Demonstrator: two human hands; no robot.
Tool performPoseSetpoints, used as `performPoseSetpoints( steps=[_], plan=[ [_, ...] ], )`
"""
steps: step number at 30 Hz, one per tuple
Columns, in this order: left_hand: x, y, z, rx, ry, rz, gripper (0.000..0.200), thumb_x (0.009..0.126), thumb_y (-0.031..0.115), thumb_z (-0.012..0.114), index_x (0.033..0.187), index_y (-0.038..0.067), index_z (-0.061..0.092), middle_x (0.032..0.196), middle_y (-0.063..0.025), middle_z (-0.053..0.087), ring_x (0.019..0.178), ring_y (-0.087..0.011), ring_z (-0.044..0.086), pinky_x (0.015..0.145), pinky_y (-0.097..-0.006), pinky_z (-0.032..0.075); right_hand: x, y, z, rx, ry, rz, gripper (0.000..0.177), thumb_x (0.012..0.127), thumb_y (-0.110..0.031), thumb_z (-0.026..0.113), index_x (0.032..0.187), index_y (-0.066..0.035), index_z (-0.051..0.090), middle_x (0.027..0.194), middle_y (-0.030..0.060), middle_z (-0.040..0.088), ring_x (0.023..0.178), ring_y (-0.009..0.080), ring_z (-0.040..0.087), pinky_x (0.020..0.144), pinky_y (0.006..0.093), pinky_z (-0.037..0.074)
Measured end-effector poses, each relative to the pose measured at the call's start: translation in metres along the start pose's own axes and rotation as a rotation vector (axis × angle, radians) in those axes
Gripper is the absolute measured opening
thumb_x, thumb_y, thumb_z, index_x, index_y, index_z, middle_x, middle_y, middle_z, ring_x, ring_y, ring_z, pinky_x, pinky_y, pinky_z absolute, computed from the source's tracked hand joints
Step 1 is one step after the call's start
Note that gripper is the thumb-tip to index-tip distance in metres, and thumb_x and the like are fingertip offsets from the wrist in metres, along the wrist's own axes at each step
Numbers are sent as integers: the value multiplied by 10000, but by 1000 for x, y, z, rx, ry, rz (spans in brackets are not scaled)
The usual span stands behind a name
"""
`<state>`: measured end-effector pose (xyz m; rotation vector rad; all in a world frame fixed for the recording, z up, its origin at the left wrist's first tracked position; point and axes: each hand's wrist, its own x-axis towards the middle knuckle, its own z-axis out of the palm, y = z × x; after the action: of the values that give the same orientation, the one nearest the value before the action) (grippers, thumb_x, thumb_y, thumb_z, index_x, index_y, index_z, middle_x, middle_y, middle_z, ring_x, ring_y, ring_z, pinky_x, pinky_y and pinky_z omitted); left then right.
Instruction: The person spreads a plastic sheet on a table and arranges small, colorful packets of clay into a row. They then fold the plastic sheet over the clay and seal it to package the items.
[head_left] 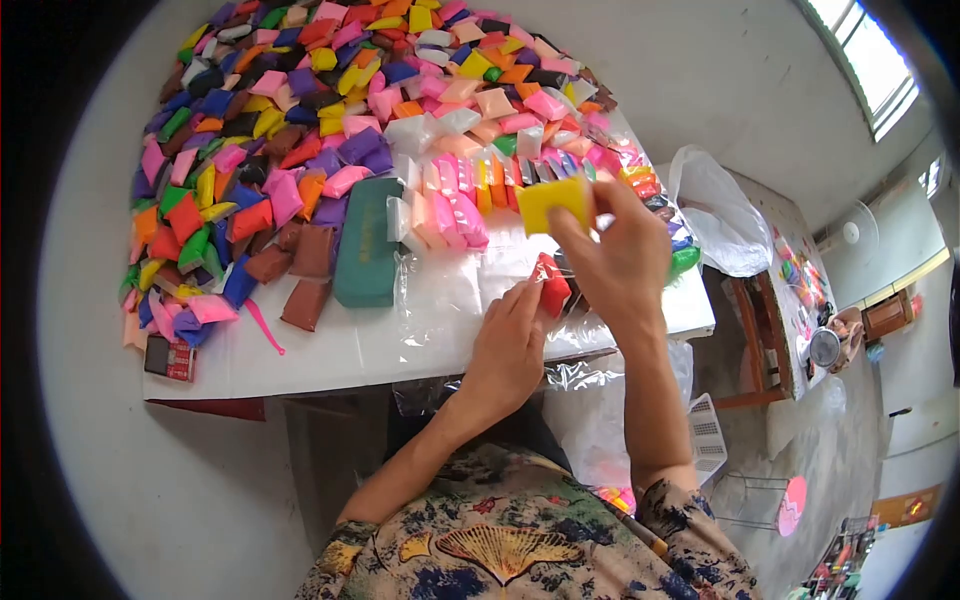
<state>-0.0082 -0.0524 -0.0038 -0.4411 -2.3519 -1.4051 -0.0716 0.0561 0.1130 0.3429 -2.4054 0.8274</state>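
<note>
My right hand [622, 245] pinches a yellow packet [549, 205] above the table, right of the rows of packets. Below it, my left hand [507, 345] is near the table's front edge, its fingers closed against a red packet [553, 287] at the mouth of a clear plastic bag [430, 315]. Dark packets lie beside the red one, partly hidden by my right hand. A row of pink, orange, yellow and dark packets [482, 183] stands just behind. Left of the clear bag is a long green box [369, 243].
A large heap of coloured packets [290, 120] covers the table's back and left. A small red and black device [170, 359] lies at the left front corner, near a pink strip [264, 327]. Clear plastic [720, 215] hangs at the right edge. Another table [795, 300] stands farther right.
</note>
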Motion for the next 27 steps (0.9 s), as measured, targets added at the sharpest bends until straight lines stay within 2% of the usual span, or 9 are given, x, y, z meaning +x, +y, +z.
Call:
performPoseSetpoints(
  steps=[1, 4, 6, 10, 13, 16, 22, 25, 27],
  plan=[
    [-1, 1, -1, -23, 8, -50, 472, 948, 38, 440, 1410, -49, 398, 1344, -256, 517, 1243, -408, 497, 1078, -451, 374, -14, 2, -9, 168, 52, -19, 254, 803, -161, 724, 970, 23, 673, 785, 44, 681, 660, 108, 612, 592, 258, 471],
    [5, 8, -10, -164, -98, -268, 516, 956, 37, 450, 1456, -36, 344, 1327, -256, 547, 1223, -406, 539, 1069, -432, 401, -67, -2, -27, 401, -22, 250, 284, 778, -151, 742, 982, 25, 655, 759, 59, 652, 561, 137, 542, 530, 286, 435],
    [5, 9, -13, -281, -57, -198, 553, 957, 29, 454, 1487, -20, 303, 1283, -250, 582, 1166, -389, 588, 1022, -412, 440, -89, -5, -25, 407, -103, 327, 316, 789, -144, 750, 1041, 21, 654, 790, 42, 656, 554, 72, 478, 499, 259, 409],
    [3, 6, -11, -295, 32, -125, 607, 958, 12, 466, 1527, 7, 252, 1225, -236, 624, 1090, -346, 645, 945, -371, 488, -108, 10, -4, 361, -62, 344, 346, 790, -163, 753, 1064, 17, 643, 828, 73, 677, 535, 113, 517, 506, 278, 440],
    [2, 9, -12, -278, 43, -141, 613, 941, -13, 467, 1519, 3, 264, 1209, -237, 629, 1063, -338, 654, 929, -379, 494, -111, 8, -3, 259, -56, 337, 360, 791, -180, 753, 1078, 9, 642, 847, 94, 686, 546, 148, 563, 523, 298, 470],
    [1, 17, -13, -318, 50, -206, 624, 914, -31, 486, 1503, -19, 279, 1246, -254, 588, 1105, -383, 615, 964, -403, 477, -111, 9, -1, 208, -39, 315, 360, 793, -190, 751, 1076, 6, 645, 869, 98, 690, 552, 161, 582, 532, 304, 481],
    [-10, 11, 1, 245, 245, 100, 637, 866, -34, 514, 1464, -81, 302, 1262, -268, 472, 1115, -424, 505, 1005, -452, 411, -115, 14, 9, 128, -15, 272, 388, 791, -195, 764, 1109, -13, 636, 888, 91, 675, 558, 183, 599, 539, 314, 488],
    [-13, 18, -1, 236, 303, 84, 525, 879, -45, 479, 1393, -74, 377, 1184, -252, 492, 1069, -407, 511, 978, -450, 414, -118, 12, 14, 128, 20, 240, 395, 787, -178, 771, 1127, -33, 632, 906, 92, 649, 596, 207, 615, 538, 325, 491],
    [-18, 11, -4, 27, 281, -36, 426, 889, -46, 456, 1313, -67, 422, 1145, -243, 496, 1044, -396, 516, 947, -442, 423, -119, 10, 20, 97, 86, 174, 392, 785, -170, 776, 1130, -46, 634, 928, 97, 628, 631, 228, 625, 537, 334, 492]
  ],
)
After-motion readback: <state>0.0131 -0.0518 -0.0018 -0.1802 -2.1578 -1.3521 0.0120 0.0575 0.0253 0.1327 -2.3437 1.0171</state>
